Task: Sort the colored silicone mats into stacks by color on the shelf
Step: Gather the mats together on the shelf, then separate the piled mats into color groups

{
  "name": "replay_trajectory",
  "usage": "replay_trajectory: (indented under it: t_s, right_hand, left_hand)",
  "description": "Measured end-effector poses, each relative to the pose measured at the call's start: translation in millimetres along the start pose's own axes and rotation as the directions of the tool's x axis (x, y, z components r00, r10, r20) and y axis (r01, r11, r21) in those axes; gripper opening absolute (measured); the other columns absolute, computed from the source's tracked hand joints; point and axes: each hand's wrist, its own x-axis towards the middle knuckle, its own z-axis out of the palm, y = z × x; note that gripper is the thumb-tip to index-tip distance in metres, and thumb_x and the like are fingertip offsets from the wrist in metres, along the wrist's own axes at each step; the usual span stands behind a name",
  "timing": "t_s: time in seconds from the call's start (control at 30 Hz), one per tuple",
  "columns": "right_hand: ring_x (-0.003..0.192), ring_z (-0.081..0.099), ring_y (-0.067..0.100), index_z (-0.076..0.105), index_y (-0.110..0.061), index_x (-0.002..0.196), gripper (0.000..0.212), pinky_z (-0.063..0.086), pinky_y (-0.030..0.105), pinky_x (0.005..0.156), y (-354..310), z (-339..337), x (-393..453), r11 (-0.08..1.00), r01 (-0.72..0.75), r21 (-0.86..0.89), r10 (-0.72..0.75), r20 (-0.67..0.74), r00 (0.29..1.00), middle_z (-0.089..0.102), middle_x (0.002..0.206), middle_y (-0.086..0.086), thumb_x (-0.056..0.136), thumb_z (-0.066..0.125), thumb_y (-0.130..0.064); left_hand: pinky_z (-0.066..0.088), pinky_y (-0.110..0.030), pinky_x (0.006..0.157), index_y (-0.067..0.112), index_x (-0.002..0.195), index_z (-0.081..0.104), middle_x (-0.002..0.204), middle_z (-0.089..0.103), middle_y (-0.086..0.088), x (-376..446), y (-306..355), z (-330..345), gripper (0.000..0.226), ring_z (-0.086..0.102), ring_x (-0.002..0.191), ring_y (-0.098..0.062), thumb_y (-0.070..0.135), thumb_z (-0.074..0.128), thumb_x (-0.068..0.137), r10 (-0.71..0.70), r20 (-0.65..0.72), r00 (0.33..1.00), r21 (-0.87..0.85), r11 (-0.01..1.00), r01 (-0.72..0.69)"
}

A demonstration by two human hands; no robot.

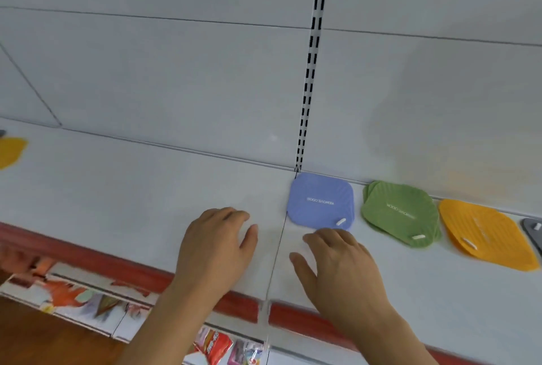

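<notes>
Blue mat (321, 202) lies just beyond right hand (337, 265); left hand (217, 247) apparently empty, both loosely spread.

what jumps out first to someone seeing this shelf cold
A bright row of mats along the back of the white shelf: blue mat, green mats, orange mat. Both bare hands hover low in front, the left hand and right hand, fingers relaxed, holding nothing. Another orange mat lies alone far left.
</notes>
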Motion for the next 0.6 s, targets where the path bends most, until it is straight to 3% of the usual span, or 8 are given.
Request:
replay_trajectory:
  t_s: [0.13,0.33,0.6]
  right_hand:
    - [0.082,0.067,0.024,0.074,-0.023,0.094,0.043,0.057,0.04,0.064,-54,1,3,0.999,0.039,-0.009,-0.039,0.009,0.999,0.071,0.086,-0.004,0.091,0.045,-0.055]
    - [0.09,0.066,0.021,0.073,-0.024,0.099,0.044,0.058,0.039,0.071,-161,20,13,0.998,0.069,0.005,-0.069,-0.01,0.998,0.072,0.093,-0.007,0.092,0.044,-0.057]
    - [0.09,0.067,0.021,0.074,-0.023,0.098,0.027,0.06,0.037,0.071,-322,49,32,0.985,0.153,0.085,-0.149,-0.046,0.988,0.072,0.094,-0.007,0.091,0.066,-0.047]
  left_hand:
    - [0.058,-0.038,0.091,0.02,0.118,0.076,0.114,0.078,0.006,-22,-48,-26,0.033,0.071,0.108,-0.02,0.041,0.066,0.095,-0.061,-0.034,0.998,-0.03,0.998,0.06]
    - [0.059,-0.037,0.091,0.022,0.118,0.076,0.115,0.077,0.007,-61,-152,-68,0.034,0.07,0.108,-0.017,0.044,0.063,0.095,-0.099,-0.081,0.992,-0.033,0.995,0.096]
    - [0.058,-0.033,0.083,0.023,0.11,0.077,0.105,0.076,0.009,-109,-310,-126,0.031,0.069,0.098,-0.016,0.044,0.058,0.097,-0.211,-0.136,0.968,-0.033,0.977,0.208]
